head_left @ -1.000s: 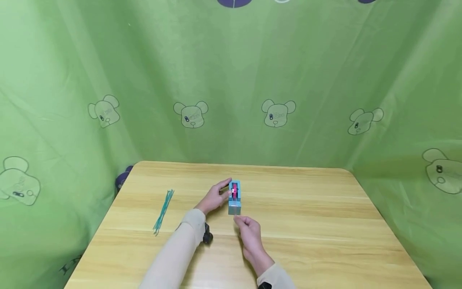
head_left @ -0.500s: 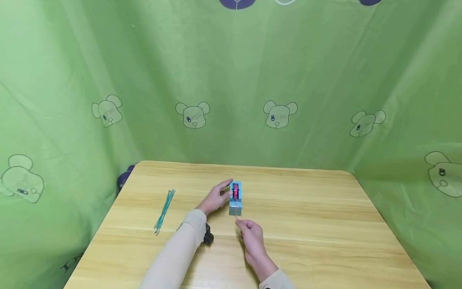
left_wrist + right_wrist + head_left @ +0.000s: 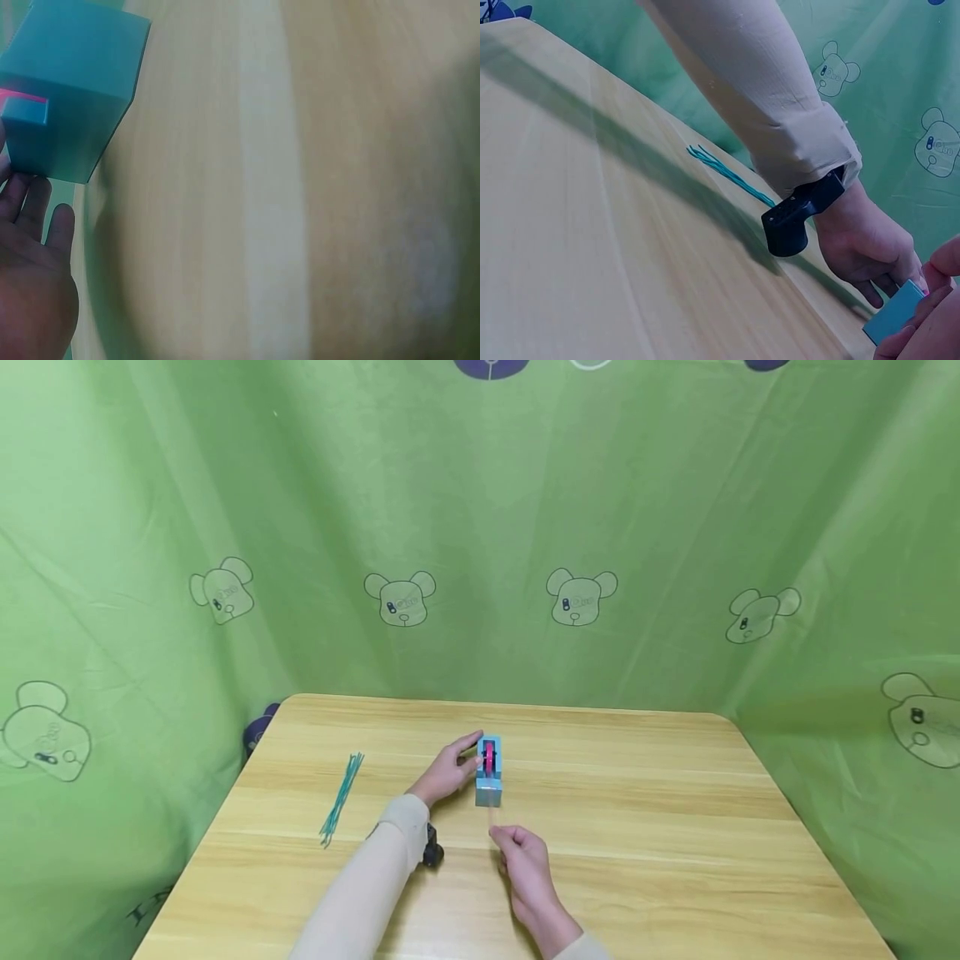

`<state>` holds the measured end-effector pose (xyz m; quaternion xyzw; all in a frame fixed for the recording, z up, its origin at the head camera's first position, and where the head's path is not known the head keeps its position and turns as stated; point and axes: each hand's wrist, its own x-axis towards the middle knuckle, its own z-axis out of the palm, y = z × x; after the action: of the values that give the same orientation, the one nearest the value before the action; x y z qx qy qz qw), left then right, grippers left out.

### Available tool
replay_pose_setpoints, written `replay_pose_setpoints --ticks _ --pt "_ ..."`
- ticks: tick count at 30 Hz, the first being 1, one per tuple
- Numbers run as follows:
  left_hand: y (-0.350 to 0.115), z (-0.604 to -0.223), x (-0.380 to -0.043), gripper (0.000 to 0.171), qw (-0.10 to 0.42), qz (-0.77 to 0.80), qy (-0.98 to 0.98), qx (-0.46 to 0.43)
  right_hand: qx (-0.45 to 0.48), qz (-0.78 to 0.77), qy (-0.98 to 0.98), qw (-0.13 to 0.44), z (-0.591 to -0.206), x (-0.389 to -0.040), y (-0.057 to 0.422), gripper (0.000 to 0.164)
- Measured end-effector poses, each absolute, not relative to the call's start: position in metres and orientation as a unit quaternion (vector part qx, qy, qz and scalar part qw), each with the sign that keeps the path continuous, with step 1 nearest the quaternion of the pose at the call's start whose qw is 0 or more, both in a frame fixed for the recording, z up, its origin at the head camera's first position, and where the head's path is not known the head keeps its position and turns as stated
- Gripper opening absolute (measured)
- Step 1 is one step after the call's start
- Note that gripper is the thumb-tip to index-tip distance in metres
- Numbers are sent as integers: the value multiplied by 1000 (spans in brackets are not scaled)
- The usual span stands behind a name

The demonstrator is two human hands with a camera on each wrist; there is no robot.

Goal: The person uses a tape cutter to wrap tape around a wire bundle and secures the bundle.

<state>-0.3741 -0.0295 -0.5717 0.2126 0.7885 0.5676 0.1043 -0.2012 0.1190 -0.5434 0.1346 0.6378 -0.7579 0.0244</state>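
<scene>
A light blue tape dispenser with a pink core stands on the wooden table, its front towards me. My left hand holds it from the left side, thumb nearer and fingers reaching to the far end. The left wrist view shows the blue body at upper left with that hand's fingers at its edge. In front of the dispenser, my right hand pinches the end of a clear strip of tape, drawn out towards me. The right wrist view has the right hand's fingers partly covering the dispenser.
A bundle of thin teal strands lies left of my left forearm on the wooden table. A green curtain surrounds the back and sides. A black camera sits on the left wrist.
My right hand has moved a little towards me, away from the dispenser, and a longer strip of tape shows. The left hand and dispenser stay in place on the table.
</scene>
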Motion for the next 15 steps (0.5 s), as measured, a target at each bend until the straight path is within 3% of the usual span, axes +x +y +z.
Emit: replay_pose_setpoints --ticks 15 --pt "-28 -570 -373 54 99 574 783 217 138 -761 633 26 -544 -187 117 23"
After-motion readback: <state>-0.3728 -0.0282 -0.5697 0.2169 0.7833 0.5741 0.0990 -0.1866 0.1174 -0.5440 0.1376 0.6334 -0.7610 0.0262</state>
